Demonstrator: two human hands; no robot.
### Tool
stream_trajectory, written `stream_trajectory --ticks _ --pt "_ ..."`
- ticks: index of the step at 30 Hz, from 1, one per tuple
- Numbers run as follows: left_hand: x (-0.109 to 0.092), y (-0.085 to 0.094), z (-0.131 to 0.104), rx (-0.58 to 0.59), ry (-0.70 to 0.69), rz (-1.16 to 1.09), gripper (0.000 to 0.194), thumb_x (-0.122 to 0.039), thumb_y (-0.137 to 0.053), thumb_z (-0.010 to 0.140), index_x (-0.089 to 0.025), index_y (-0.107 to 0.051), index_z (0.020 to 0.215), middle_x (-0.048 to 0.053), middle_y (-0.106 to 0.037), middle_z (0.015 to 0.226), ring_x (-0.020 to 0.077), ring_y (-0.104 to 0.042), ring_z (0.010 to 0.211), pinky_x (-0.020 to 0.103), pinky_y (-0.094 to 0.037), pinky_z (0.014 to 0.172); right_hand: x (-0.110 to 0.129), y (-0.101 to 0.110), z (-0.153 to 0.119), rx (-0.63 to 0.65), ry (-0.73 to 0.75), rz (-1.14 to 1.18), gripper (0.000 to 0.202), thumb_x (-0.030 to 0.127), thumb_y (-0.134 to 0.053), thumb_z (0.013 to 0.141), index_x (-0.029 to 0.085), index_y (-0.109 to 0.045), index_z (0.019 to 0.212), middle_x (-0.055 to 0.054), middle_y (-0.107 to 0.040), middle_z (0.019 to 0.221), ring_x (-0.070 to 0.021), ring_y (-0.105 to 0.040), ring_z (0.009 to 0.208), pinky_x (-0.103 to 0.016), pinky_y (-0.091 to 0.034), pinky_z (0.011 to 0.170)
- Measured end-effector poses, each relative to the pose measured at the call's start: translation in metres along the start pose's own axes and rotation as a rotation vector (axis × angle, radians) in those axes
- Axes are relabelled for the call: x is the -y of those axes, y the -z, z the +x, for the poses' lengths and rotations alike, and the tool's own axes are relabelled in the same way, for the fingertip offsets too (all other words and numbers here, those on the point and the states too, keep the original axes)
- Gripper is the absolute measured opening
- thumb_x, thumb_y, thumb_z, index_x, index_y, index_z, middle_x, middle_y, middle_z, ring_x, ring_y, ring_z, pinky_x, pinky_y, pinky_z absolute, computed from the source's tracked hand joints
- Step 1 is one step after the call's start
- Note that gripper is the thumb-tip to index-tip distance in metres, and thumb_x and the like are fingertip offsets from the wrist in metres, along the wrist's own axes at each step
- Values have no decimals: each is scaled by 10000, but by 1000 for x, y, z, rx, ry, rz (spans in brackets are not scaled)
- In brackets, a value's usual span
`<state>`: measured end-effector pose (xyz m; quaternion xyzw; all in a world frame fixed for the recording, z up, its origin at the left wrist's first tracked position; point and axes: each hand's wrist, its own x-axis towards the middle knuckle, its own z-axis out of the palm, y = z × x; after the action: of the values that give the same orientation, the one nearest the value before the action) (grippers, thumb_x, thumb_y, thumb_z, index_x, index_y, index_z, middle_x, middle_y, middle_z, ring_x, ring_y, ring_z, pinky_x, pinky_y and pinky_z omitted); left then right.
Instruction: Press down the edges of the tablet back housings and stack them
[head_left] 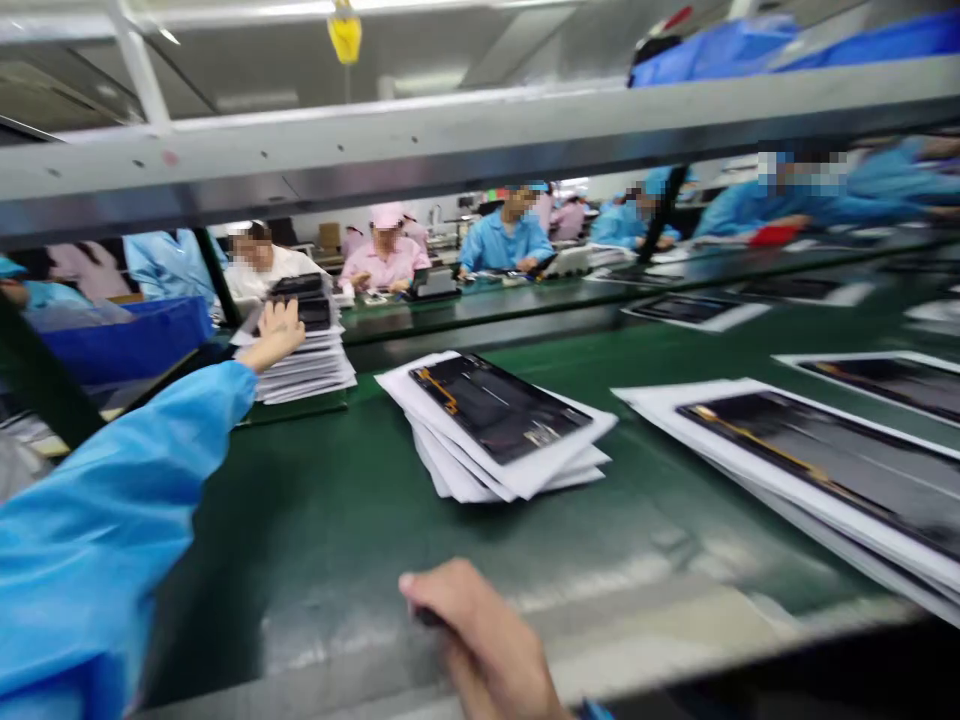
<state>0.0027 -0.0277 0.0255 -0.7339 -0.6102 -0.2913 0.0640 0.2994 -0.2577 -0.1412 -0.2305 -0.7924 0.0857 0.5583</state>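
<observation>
My left arm, in a blue sleeve, stretches out to a tall stack of white sheets (307, 375) at the left. On that stack lie dark flat panels (313, 313), and my left hand (279, 335) rests on top with its fingers extended over them. Near the front edge, my right hand (480, 630) is closed, thumb outward, around a small black object (427, 617) mostly hidden by the fingers. Beyond it, a black device panel (499, 405) with an orange flex strip lies on a fanned pile of white sheets (480, 485).
The green bench (315, 540) carries another sheet pile (652, 400) with a dark panel at the right, and more panels behind. A metal beam (450, 150) crosses overhead. A blue bin (142, 335) stands left. Several co-workers sit across the bench.
</observation>
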Motion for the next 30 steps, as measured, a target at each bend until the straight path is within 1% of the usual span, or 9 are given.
stream_trajectory --ticks 3,5,7,11,15,21,23,27,30 --pt "-25 -33 -45 75 -166 27 522 -132 -512 945 -122 -488 1466 178 -294 1643 350 -118 1566 576 -94 1248 -26 54 27 22 -46 -266 346 47 -446 942 232 -618 1178 -65 -723 998 -195 -681 930 -325 -567 849" --pt "-42 -47 -84 180 -445 85 586 -73 -480 905 -174 -497 1481 122 -308 1651 300 -123 1577 511 -74 1270 -55 89 47 153 -73 -468 324 38 -453 916 192 -641 1129 -107 -715 1051 -237 -643 982 -403 -535 882" --pt "-60 -54 -119 246 -687 135 631 -41 -474 872 -201 -503 1482 108 -326 1644 282 -185 1568 486 -99 1278 -84 114 64 280 -66 -505 328 6 -474 840 187 -688 1010 -99 -719 960 -245 -616 909 -409 -523 821" --pt "-91 -59 -155 295 -811 119 558 -68 -476 883 -196 -565 1419 120 -418 1595 281 -287 1536 477 -160 1277 -117 131 85 525 5 -486 381 -41 -474 715 199 -715 886 -71 -717 911 -206 -595 842 -339 -502 764" --pt "-97 -58 -163 306 -823 101 514 -77 -462 902 -163 -580 1395 148 -471 1554 296 -320 1521 478 -188 1269 -115 135 91 669 43 -485 397 -66 -449 721 197 -702 879 -72 -692 911 -200 -561 835 -322 -451 750" --pt "-73 -57 -170 291 -764 101 514 -49 -492 865 -191 -632 1339 136 -541 1496 296 -393 1481 482 -240 1257 -108 155 97 817 44 -462 279 56 -619 810 224 -694 1020 -51 -702 978 -213 -572 918 -326 -428 797" --pt "-67 -57 -171 313 -714 27 479 -68 -488 881 -196 -654 1312 139 -557 1479 297 -396 1479 509 -235 1255 -109 156 100 836 40 -464 287 42 -588 809 216 -689 1014 -60 -689 969 -216 -567 926 -326 -421 798" --pt "-69 -56 -167 461 -288 -573 255 -263 -602 905 -221 -746 1111 113 -674 1321 309 -465 1414 519 -245 1239 -110 146 112 860 50 -436 280 -2 -482 810 213 -659 838 -34 -638 812 -186 -546 816 -297 -415 750" --pt "-83 -58 -155 552 5 -849 360 -492 -624 906 -168 -741 1009 133 -757 1004 295 -699 1040 470 -504 1018 -106 135 128 811 59 -403 229 39 -484 845 216 -626 817 -26 -619 796 -178 -542 795 -280 -428 730"
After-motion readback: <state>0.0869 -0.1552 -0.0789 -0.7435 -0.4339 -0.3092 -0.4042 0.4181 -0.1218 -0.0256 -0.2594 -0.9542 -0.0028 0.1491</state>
